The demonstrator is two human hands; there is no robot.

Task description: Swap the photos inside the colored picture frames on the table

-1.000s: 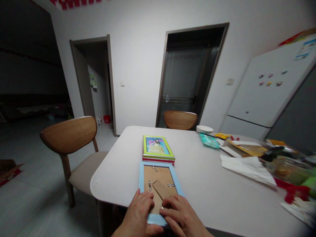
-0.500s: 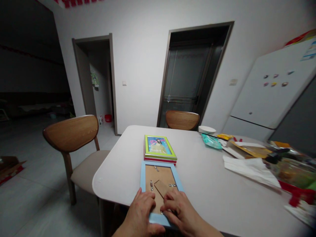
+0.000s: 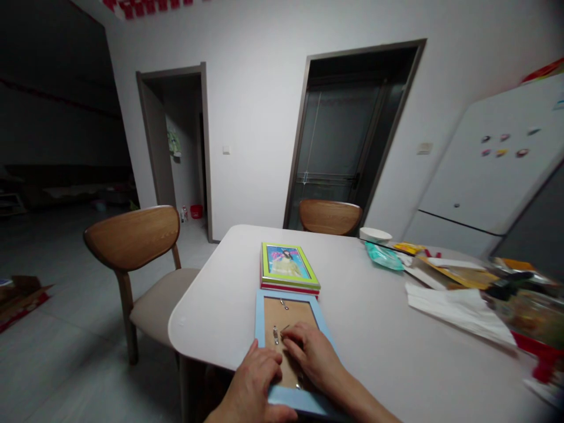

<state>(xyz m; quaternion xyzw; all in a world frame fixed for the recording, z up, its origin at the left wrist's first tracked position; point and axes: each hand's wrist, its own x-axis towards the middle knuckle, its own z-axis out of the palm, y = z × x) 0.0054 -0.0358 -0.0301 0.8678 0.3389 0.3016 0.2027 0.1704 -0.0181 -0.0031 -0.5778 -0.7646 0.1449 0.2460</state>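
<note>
A light blue picture frame (image 3: 261,320) lies face down at the table's near edge, its brown backing board (image 3: 275,306) facing up with small metal clips along the sides. My left hand (image 3: 259,376) grips the frame's near left corner, fingers on the backing and thumb along the near edge. Over the middle of the backing, my right hand (image 3: 315,355) has its thumb and index finger closed at the end of the fold-out stand (image 3: 285,329), which it mostly covers. Just beyond lies a stack of frames, topped by a green picture frame (image 3: 291,264) with a picture of a figure in a dress.
The white table (image 3: 361,329) carries a white bowl (image 3: 375,235), a teal packet (image 3: 384,256), white paper (image 3: 458,311) and assorted packaging on the right. One wooden chair (image 3: 136,241) stands at the left, another chair (image 3: 330,216) at the far side.
My right hand has moved up the backing, from the near clip to the end of the stand. My left hand keeps its hold on the corner. The view has shifted slightly.
</note>
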